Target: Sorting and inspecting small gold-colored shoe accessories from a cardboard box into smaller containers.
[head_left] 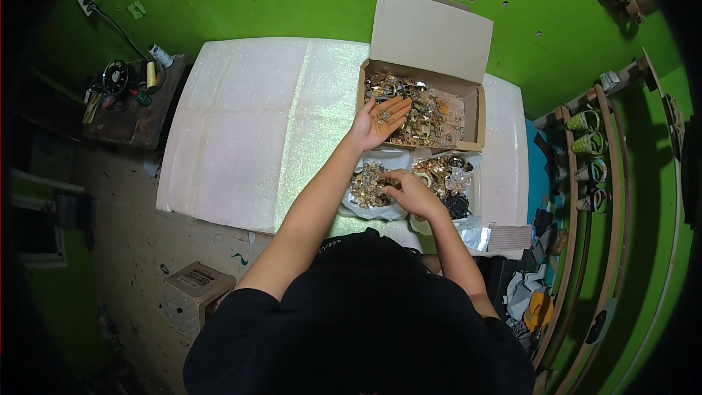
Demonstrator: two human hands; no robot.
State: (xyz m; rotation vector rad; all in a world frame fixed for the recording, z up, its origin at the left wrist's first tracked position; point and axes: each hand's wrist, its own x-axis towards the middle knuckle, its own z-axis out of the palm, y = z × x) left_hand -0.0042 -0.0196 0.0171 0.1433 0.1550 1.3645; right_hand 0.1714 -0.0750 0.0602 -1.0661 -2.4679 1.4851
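Observation:
My left hand [379, 126] is palm up over the front left of an open cardboard box [479, 118], fingers stretched out. On the palm lie several small metallic ornaments [383, 117]. Shiny gold and silver pieces [420, 112] are heaped inside the box. My right hand [413, 196] reaches over a white plastic bag [387, 213] of small gold and silver ornaments [365, 181]. Its thumb and forefinger are curved and apart at the heap, with nothing visible between them. Just right of that bag, a second container [477, 183] holds shiny and black pieces.
The box lid [431, 33] stands raised against the green wall. A pale sparkly sheet [241, 117] covers the table. At far left, a small dark table [135, 121] carries thread spools. Wooden rails with footwear [587, 145] stand at right; a carton [197, 292] sits on the floor.

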